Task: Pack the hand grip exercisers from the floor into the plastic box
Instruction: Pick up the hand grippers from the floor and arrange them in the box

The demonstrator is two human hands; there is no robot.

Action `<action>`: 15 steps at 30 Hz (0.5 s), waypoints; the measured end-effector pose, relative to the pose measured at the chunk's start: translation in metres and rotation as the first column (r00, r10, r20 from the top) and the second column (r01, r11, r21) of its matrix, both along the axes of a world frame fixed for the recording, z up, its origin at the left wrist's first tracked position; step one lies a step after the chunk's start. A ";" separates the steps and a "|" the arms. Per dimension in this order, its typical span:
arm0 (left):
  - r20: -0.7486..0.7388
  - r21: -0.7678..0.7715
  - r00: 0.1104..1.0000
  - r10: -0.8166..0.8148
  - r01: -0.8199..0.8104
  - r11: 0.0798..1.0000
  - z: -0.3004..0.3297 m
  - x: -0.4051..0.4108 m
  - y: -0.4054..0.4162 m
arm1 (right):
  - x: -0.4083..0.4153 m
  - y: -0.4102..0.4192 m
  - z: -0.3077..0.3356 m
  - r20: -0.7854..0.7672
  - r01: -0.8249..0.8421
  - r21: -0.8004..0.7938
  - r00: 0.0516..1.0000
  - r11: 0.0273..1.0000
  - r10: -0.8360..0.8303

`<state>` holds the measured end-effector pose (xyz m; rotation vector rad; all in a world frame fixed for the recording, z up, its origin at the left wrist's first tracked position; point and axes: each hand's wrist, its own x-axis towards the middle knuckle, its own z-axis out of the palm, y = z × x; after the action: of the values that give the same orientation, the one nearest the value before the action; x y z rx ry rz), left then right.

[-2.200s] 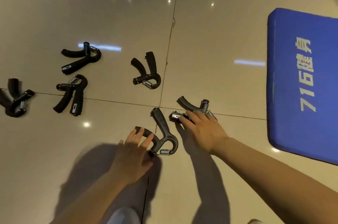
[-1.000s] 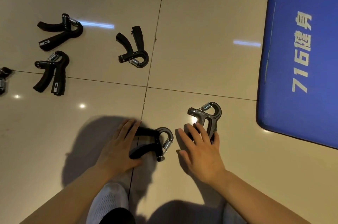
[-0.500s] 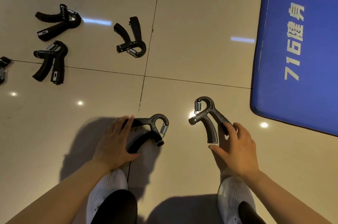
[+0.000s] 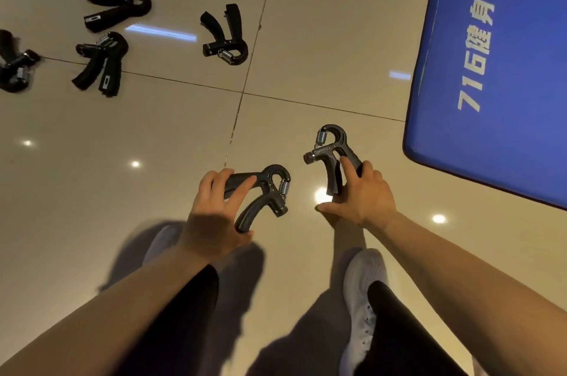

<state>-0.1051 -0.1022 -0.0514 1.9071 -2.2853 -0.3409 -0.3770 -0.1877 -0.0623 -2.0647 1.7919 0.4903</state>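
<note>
Left hand (image 4: 214,216) is gripping a dark grey plastic grip exerciser with steel spring (image 4: 260,191), fingers curled round its handles. Right hand (image 4: 362,194) is holding a second matching grey exerciser (image 4: 333,151) likewise. Four black foam-handled exercisers (image 4: 225,35) are lying on the beige tiled floor (image 4: 322,38) by a blue mat (image 4: 497,75).

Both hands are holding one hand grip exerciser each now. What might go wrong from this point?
1. The right hand holds its exerciser only by the handle ends, so it may slip and fall onto the hard tiled floor.
2. The left hand pinches the two handles of its exerciser; squeezing may trap a finger.
3. Four exercisers, such as the nearest one, lie on the floor, and the plastic box is not in view, so walking may mean stepping on one.
</note>
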 end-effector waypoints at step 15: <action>0.142 0.072 0.981 -0.135 0.126 0.989 0.021 -0.010 0.049 | -0.004 0.015 -0.006 0.001 0.187 -0.052 0.982 0.981 -0.187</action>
<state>-0.1149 -0.0530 -0.0302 1.8732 -2.5309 -0.3002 -0.3813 -0.1725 -0.0680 -1.9039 1.9963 0.3984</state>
